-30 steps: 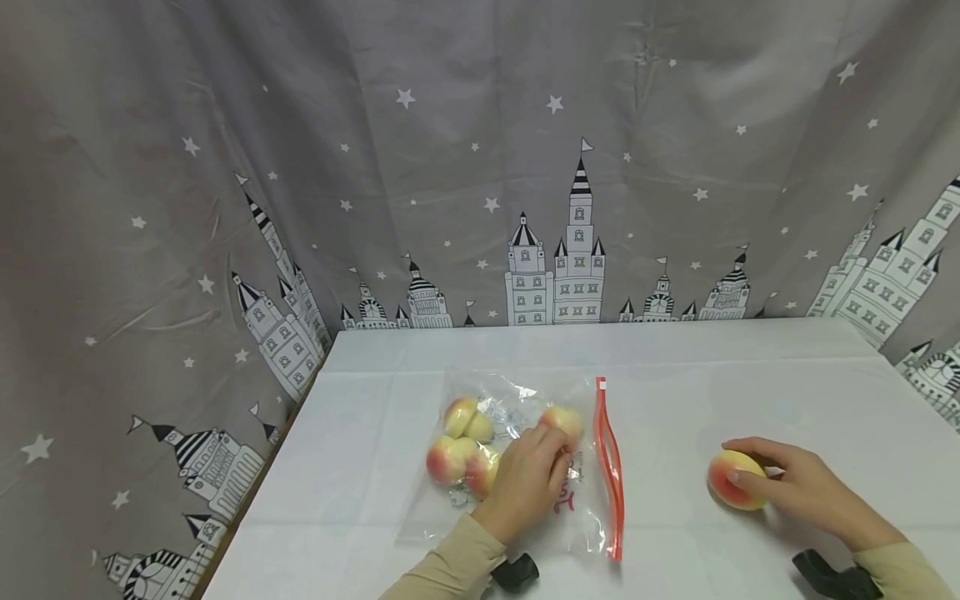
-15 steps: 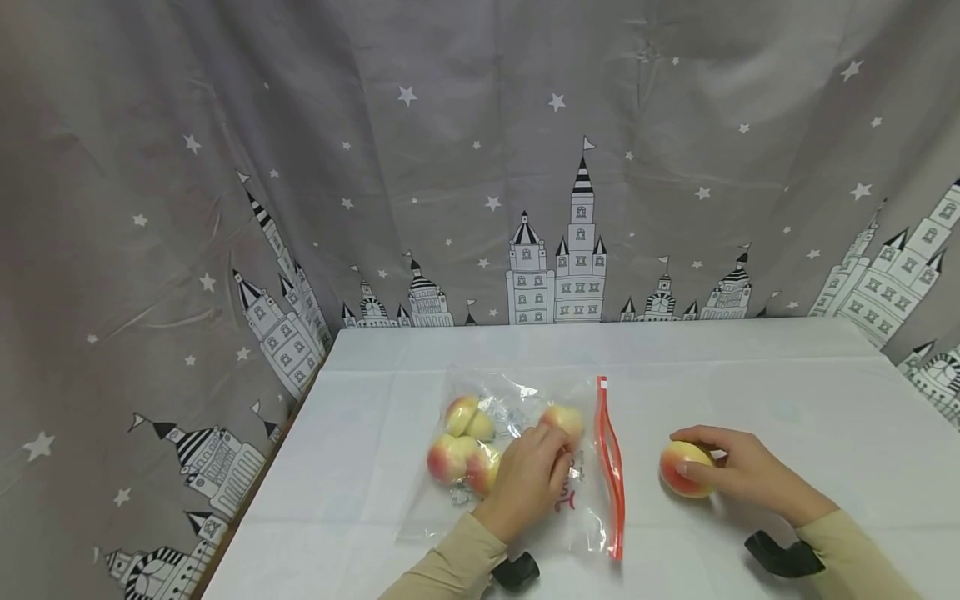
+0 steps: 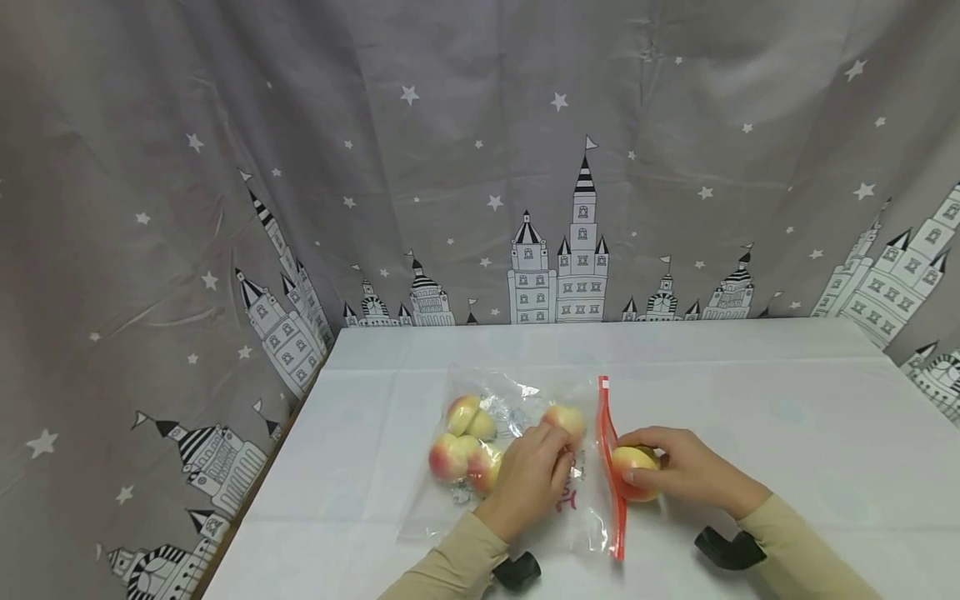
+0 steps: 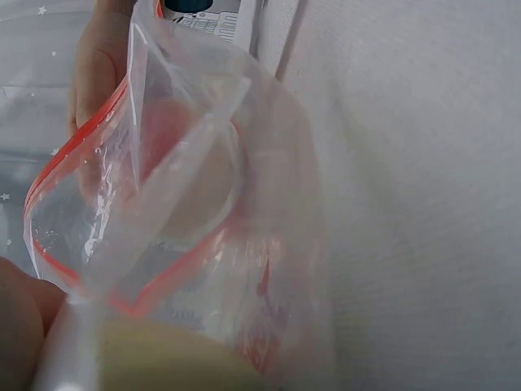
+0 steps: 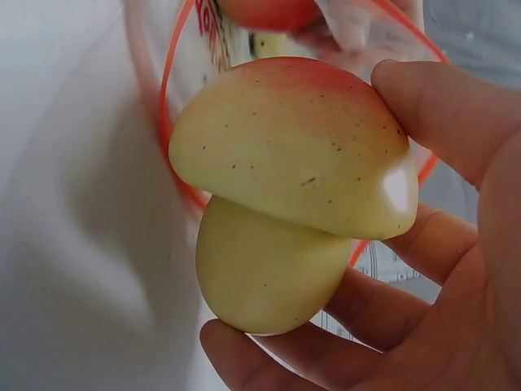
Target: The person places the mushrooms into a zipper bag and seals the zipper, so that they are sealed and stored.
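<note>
My right hand [image 3: 693, 473] holds a yellow toy mushroom with a red blush [image 3: 637, 487] at the mouth of a clear zip bag [image 3: 431, 521]. Seen from the right wrist, thumb and fingers grip the mushroom's cap [image 5: 285, 147] and stem, and the open mouth with its red zip strip [image 5: 165, 90] surrounds it from behind. My left hand [image 3: 528, 475] lies over the bag's middle, its fingers pinching the clear film. Several similar mushrooms [image 3: 450, 458] lie inside the bag, one [image 3: 564, 421] partly behind the left fingers. In the left wrist view, film blurs the held mushroom [image 4: 167, 138].
A white cloth-covered table [image 3: 787, 417] carries the bag. Behind and to the left hangs a grey curtain [image 3: 450, 167] printed with castles and stars. Black wrist mounts [image 3: 727, 550] sit below both hands.
My right hand has carried the mushroom leftward across the table to the bag's red-edged mouth. The left hand and the bag have stayed in place.
</note>
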Demonstrator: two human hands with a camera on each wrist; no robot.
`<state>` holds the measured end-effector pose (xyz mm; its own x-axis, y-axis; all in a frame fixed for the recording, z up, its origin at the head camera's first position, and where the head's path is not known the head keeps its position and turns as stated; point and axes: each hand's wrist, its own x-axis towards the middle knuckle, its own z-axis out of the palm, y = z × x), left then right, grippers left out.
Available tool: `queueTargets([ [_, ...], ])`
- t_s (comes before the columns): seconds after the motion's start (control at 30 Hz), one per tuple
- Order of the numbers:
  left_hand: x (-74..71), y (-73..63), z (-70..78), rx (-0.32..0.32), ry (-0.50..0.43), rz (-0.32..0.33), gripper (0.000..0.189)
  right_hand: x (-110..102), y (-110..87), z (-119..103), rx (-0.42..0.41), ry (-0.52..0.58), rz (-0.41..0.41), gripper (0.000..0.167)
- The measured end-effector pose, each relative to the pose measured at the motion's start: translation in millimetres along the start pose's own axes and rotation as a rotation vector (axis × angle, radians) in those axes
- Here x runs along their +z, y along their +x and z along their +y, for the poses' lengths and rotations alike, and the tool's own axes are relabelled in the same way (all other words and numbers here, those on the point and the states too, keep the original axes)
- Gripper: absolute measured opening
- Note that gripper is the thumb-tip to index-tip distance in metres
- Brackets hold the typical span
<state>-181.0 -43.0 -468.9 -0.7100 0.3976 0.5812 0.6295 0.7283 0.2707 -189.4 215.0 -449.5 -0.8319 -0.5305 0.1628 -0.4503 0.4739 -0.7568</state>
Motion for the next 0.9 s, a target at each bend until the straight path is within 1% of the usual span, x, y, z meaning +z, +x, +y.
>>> queueTargets([
  [0.1, 0.2, -0.2, -0.2, -0.006, 0.001, -0.004, 0.009, 5, 4.6, -2, -0.033, 0.001, -0.006, 0.033],
  [0.23, 0.3, -0.2, -0.4, -0.013, 0.001, -0.013, 0.008, 11, 10.5, -6, -0.055, -0.070, 0.004, 0.032],
  [0.33, 0.1, -0.1, -0.6, -0.011, -0.002, -0.018, 0.007, 16, 14.3, -9, -0.039, -0.117, 0.014, 0.029],
  [0.47, -0.5, 0.0, -0.9, -0.004, -0.002, -0.026, 0.006, 19, 16.9, -13, 0.001, -0.140, 0.018, 0.028],
  [0.57, -0.7, 0.1, -1.3, 0.003, 0.003, -0.027, 0.005, 19, 18.3, -16, 0.007, -0.164, 0.018, 0.025],
  [0.73, -0.3, 0.2, -1.8, 0.006, 0.002, -0.013, 0.007, 21, 21.1, -18, -0.037, -0.220, 0.029, 0.013],
  [0.8, 0.0, 0.2, -2.0, 0.005, -0.003, -0.011, 0.006, 22, 21.4, -18, -0.047, -0.229, 0.034, 0.013],
  [0.9, 0.0, 0.1, -2.1, 0.008, -0.006, -0.014, 0.005, 25, 20.6, -16, -0.057, -0.236, 0.050, 0.019],
])
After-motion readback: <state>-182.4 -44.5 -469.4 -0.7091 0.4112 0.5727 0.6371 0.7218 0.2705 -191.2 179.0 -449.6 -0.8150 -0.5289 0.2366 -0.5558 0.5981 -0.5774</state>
